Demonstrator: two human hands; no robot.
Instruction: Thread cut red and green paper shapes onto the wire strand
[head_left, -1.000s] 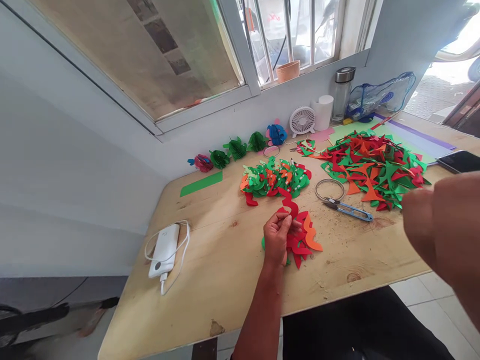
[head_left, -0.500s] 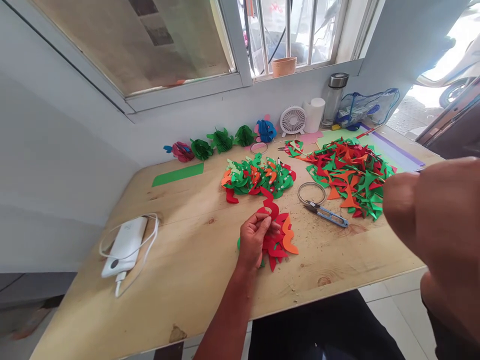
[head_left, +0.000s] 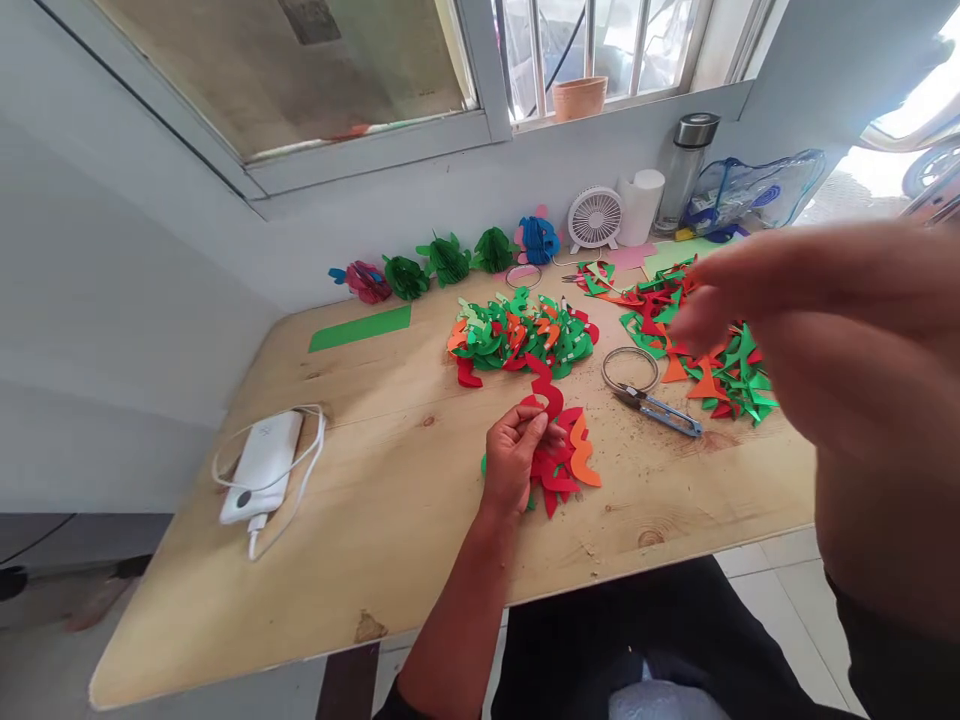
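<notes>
My left hand is closed in a pinch on a red wavy paper cutout, low over the table. Under and beside that hand lies a small heap of red, green and orange cutouts, with an orange wavy cutout at its right edge. My right hand is raised close to the camera, large and blurred. It covers part of the scrap pile, and its fingers are too smeared to show whether they grip anything. Thread snips lie between the hands, touching or close to a metal ring.
Behind my left hand sits a pile of mixed cutouts; paper scraps lie at the right. Folded paper figures, a small fan and a glass bottle line the wall. A white power bank with cable rests left.
My right hand has moved left across the view, over the scrap pile, its fingers now pointing left. The left hand keeps its pinch on the red cutout. The camera view has shifted slightly.
</notes>
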